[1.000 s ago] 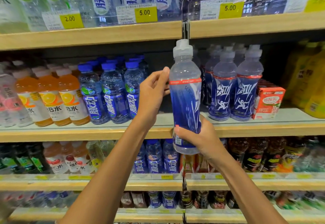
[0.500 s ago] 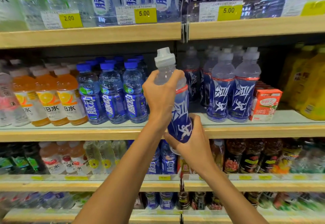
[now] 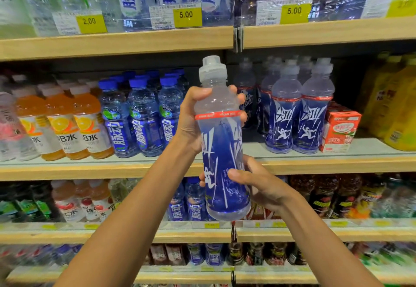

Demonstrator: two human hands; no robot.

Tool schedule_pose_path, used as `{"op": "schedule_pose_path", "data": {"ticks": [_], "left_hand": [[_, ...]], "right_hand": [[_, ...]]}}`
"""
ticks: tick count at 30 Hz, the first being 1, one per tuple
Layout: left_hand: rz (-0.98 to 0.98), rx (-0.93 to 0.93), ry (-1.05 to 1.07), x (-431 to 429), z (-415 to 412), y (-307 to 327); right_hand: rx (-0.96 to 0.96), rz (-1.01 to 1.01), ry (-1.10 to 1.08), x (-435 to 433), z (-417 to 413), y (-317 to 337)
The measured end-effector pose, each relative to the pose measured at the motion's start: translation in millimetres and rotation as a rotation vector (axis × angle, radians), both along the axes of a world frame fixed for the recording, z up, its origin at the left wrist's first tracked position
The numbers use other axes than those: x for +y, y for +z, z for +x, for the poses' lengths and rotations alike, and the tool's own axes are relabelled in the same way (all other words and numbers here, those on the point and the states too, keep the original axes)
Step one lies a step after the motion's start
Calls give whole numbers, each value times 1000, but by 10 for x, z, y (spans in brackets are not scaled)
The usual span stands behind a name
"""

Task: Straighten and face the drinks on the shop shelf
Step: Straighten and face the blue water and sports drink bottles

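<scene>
A clear sports bottle with a dark blue label and a pale grey cap is held upright in front of the middle shelf. My left hand wraps its shoulder from the left, fingertips showing on the right side. My right hand grips its lower part from the right. The label's white running figure faces roughly toward me. Matching blue-label bottles stand in rows on the shelf behind and to the right, with a gap in front of the held bottle.
Blue-capped water bottles and orange drink bottles stand left of the gap. A red carton and yellow bottles stand to the right. An upper shelf with price tags hangs close above; lower shelves hold more drinks.
The bottle was tilted to the left half a second ago and now stands upright, turned so its figure shows. My left hand has shifted from the neck to the shoulder. The view moved slightly.
</scene>
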State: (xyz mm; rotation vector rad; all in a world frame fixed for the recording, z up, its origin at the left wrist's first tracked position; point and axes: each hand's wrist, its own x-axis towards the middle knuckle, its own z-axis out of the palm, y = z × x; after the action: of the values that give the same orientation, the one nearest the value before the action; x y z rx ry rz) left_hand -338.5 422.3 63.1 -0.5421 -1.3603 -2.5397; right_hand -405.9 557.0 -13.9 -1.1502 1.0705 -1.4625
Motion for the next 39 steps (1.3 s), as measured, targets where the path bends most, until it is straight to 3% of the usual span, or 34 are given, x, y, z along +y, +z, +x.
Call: {"op": "schedule_pose_path", "data": {"ticks": [4, 8, 12, 14, 17, 20, 22, 25, 30, 39], "left_hand": [[63, 40, -132, -88, -31, -112], [65, 21, -103, -144, -29, -195], [-38, -41, 107, -278, 32, -199], [-141, -171, 323, -349, 53, -261], [-395, -326, 768, -442, 73, -546], [-1125, -174, 1135, -661, 183, -969], [-1571, -27, 1270, -843, 241, -1176], [-1992, 220, 1239, -978, 222, -1308], [-2209, 389, 1117, -1219, 158, -1496], [-2197, 474, 1139, -1289, 137, -1588]], "right_hand": [[-92, -62, 146, -93, 80, -75], [-9, -93, 76, -216, 126, -125], [128, -75, -137, -307, 66, -133], [213, -63, -261, -355, 10, -99], [330, -98, -398, -433, -102, -35], [383, -139, -515, -565, -249, -30], [394, -135, -582, -682, -335, -37], [357, -109, -663, -892, -446, -74], [329, -79, -768, -1278, -598, -198], [391, -9, -844, -1875, -761, -365]]}}
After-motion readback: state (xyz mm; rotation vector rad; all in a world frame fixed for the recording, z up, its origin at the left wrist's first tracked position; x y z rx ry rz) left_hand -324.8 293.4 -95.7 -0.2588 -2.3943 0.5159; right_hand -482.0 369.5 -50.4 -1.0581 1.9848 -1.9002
